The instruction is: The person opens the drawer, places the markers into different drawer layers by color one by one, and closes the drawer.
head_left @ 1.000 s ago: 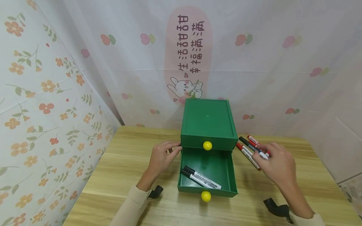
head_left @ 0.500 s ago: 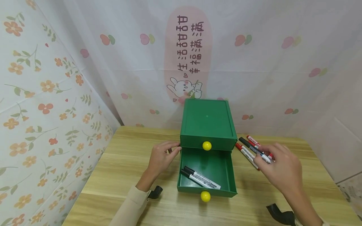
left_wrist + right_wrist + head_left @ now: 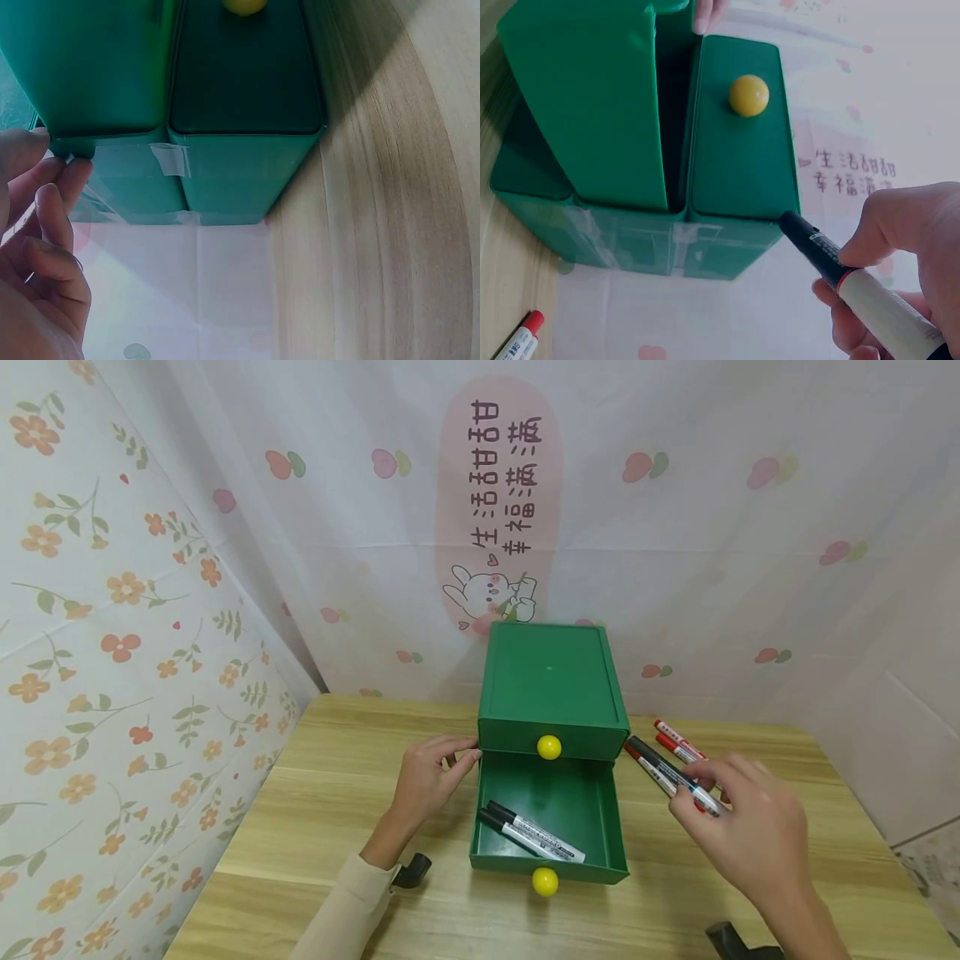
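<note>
A green drawer cabinet (image 3: 551, 672) stands at the back of the table, its middle drawer (image 3: 547, 868) pulled out by a yellow-knobbed front. Two black-capped markers (image 3: 543, 839) lie inside that drawer. My left hand (image 3: 429, 785) holds the cabinet's left front edge between thumb and fingers, just below the top drawer (image 3: 82, 67). To the right of the cabinet, my right hand (image 3: 750, 827) pinches another black-capped marker (image 3: 885, 311) with a white barrel. Its cap points toward the cabinet's right front corner. Under it in the head view lies a red-capped marker (image 3: 652, 777), partly covered.
More red-capped markers (image 3: 678, 743) lie on the wooden table (image 3: 337, 760) behind my right hand. Yellow ball knobs (image 3: 549, 747) stick out from the drawer fronts. A patterned curtain (image 3: 360, 593) hangs close behind the cabinet.
My right hand has drawn slightly right and toward me, and its black-capped marker has come off the red markers beside it, shifting left over another one. The left hand has stayed in place.
</note>
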### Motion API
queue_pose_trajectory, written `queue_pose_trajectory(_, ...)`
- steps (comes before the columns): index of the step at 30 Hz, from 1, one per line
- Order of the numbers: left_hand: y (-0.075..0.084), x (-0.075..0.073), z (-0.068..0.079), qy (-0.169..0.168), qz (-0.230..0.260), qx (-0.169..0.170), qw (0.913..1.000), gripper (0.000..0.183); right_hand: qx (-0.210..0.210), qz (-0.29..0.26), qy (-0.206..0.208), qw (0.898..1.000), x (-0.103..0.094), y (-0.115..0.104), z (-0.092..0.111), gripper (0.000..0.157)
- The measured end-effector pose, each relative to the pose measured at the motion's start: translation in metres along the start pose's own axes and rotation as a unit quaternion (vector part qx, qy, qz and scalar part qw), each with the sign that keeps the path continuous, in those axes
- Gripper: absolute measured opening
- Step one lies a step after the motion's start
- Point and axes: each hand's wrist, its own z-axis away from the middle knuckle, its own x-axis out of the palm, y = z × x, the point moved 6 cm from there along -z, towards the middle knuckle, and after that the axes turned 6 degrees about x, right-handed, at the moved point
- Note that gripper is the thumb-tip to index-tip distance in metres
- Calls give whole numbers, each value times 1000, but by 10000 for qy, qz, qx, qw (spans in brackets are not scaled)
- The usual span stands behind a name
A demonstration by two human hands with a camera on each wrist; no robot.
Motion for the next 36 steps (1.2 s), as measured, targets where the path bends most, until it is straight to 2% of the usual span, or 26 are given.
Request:
queue_pose_trajectory(4,0,0,0,2,12,16,10000,21,-81,-4,28,10000,0,-5,4,14)
queue_pose_trajectory(14,2,0,1,35,-124,182,9998,19,-184,35,-216,9996,6,-16,6,15)
queue_pose_trajectory(19,0,0,1,40,-103,136,9998,19,-341,-83,-302,9989,11,-26,5,13)
queue_pose_trajectory(36,0,1,0,103,3,177,9998,17,-718,-66,-996,9924,48,-55,16,9)
